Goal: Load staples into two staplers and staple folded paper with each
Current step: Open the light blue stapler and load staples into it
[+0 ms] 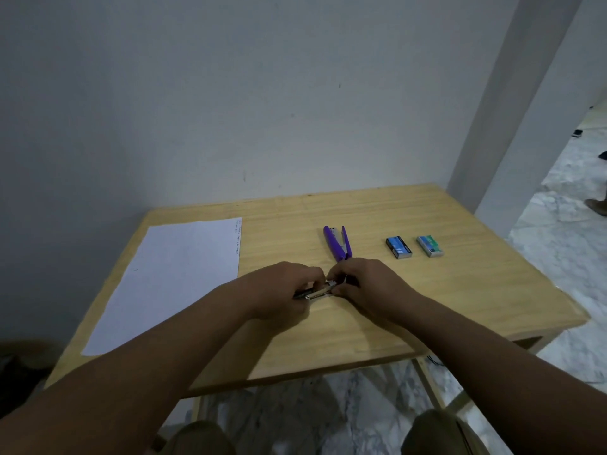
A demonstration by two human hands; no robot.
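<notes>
Pale grey walls are filling the upper half of the frame, and below them a light wooden table (377,326) is standing against the wall on a marbled floor that is showing at the right and bottom edges. Near the middle of the frame both hands are meeting over the tabletop around a small metal stapler (320,292), which is lying between them, its dark end poking out under the left hand (282,292) toward the lower left and its shiny front end showing in the gap between the two hands. The left hand is curling its fingers over the stapler's body and gripping it. The right hand (364,287) is curling in from the other side, its fingertips pinching at the stapler's front end; whether it is holding staples there is too small to tell. Just above the right hand's knuckles a purple stapler (338,244) is lying on the wood with its top swung open. To the right of it, well apart from the hands, a blue staple box (398,247) and a green staple box (429,246) are sitting side by side. A white sheet of paper (170,277) is lying flat at the left of the table, near the left forearm. The person's knees are showing at the bottom edge.
</notes>
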